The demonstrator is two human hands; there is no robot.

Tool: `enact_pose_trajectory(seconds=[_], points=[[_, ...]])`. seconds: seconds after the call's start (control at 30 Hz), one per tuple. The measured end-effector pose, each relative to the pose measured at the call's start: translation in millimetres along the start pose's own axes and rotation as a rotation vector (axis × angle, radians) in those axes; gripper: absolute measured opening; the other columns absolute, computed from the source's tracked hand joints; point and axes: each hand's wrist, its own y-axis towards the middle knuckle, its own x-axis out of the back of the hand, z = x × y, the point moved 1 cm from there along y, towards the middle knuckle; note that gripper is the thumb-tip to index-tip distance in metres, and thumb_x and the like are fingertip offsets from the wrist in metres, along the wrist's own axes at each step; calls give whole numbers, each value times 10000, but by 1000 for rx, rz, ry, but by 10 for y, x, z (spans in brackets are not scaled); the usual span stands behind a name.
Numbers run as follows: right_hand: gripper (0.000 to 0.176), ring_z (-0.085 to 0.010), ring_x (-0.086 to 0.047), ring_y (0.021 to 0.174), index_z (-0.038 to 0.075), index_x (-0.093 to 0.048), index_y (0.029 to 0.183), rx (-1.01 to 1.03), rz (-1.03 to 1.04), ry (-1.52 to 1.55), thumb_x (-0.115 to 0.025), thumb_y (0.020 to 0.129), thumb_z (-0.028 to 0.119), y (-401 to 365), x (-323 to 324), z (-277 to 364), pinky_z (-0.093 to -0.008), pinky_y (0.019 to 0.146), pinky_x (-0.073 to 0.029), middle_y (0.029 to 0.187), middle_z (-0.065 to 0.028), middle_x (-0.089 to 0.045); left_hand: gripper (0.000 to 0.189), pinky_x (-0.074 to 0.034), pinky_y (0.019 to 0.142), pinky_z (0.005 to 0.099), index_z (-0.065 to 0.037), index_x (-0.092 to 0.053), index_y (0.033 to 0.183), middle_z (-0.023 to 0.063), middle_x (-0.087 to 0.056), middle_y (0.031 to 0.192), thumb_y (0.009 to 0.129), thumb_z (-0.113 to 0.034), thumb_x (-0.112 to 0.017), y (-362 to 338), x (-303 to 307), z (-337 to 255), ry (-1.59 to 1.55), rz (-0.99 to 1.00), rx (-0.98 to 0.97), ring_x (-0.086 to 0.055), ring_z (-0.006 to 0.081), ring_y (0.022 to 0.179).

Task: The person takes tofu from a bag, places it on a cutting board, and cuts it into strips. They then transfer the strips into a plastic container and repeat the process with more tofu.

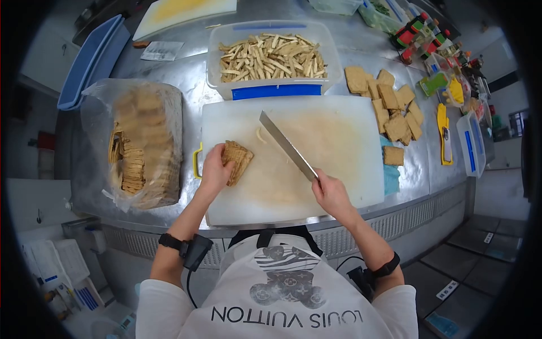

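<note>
On the white cutting board [344, 198], my left hand [215, 169] grips the left side of a small stack of brown dried tofu slices [239, 160]. My right hand [333, 195] is closed round the handle of a kitchen knife [287, 143]. Its blade points up and left over the board, apart from the slices. A thin pale strip [261, 134] lies on the board left of the blade. Behind the board, a clear plastic container [217, 85] holds many cut tofu strips [274, 56].
A clear plastic bag [96, 101] of stacked brown slices stands at left, near blue bins [93, 62]. At right lie a pile of tofu blocks [389, 101], a single block [393, 156] on a blue cloth [391, 181], a yellow-handled tool [445, 135] and several bottles [409, 34].
</note>
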Motion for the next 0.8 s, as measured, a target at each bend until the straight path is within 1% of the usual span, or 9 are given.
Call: enact_pose_trajectory(seconds=[0.03,0.13,0.23,0.37,0.47,0.57,0.67,0.77,0.8], points=[[286,-341,-581,603,89,-529,1120,11,-1,3,-523,834,72,-3,10,-5,-432,546,-456,659,-169,-581,562,-419,860,429,0,-458,1179,185,-509,1082,693,-113,-717,-58,98,-278,233,-94,-92,-501,359,995],[290,-332,-588,626,91,-529,1122,34,-12,26,-524,833,67,-29,25,41,-424,555,-460,687,-164,-590,649,-407,848,438,5,-428,1201,195,-466,1111,654,-171,-729,-167,121,-440,237,-31,-6,-469,374,1014],[291,-330,-589,641,90,-528,1128,55,-25,96,-522,837,73,-6,22,182,-421,566,-462,701,-163,-592,751,-392,835,441,10,-398,1224,202,-466,1095,604,-235,-744,-290,-80,-296,323,0,-174,-459,359,1008],[298,-332,-593,625,88,-526,1136,120,45,-1,-527,838,92,104,-26,250,-421,558,-474,709,-156,-603,737,-378,859,467,20,-396,1184,202,-466,1111,576,-195,-753,-545,-372,-491,263,-13,-201,-453,382,991],[306,-337,-594,606,85,-525,1142,170,91,-47,-532,837,106,131,-153,181,-426,546,-481,707,-152,-607,681,-377,858,462,-16,-437,1161,176,-465,1109,588,-199,-756,-600,-395,-589,265,-168,-260,-448,368,1009],[311,-341,-593,583,80,-527,1146,212,109,-53,-534,837,115,109,-202,220,-436,529,-484,684,-149,-600,558,-372,859,458,-66,-515,1096,141,-477,1116,609,-203,-752,-553,-358,-604,310,-105,-425,-438,346,1053],[314,-344,-589,563,79,-529,1148,221,120,-103,-535,837,120,151,-182,254,-443,520,-486,662,-150,-589,441,-372,858,452,-103,-574,1022,109,-489,1136,622,-173,-744,-606,-400,-546,299,-45,-342,-430,333,1084],[319,-342,-587,552,87,-529,1152,224,124,-105,-539,834,120,160,-197,250,-438,512,-490,665,-148,-587,399,-373,867,436,-77,-579,999,89,-504,1081,642,-177,-725,-606,-328,-702,393,-105,-383,-455,299,1038],[322,-341,-586,550,89,-528,1154,232,131,-112,-540,834,118,157,-216,246,-434,510,-491,670,-149,-589,395,-382,859,426,-73,-577,1000,91,-507,1071,644,-170,-721,-569,-359,-686,368,-112,-425,-463,294,1029]])
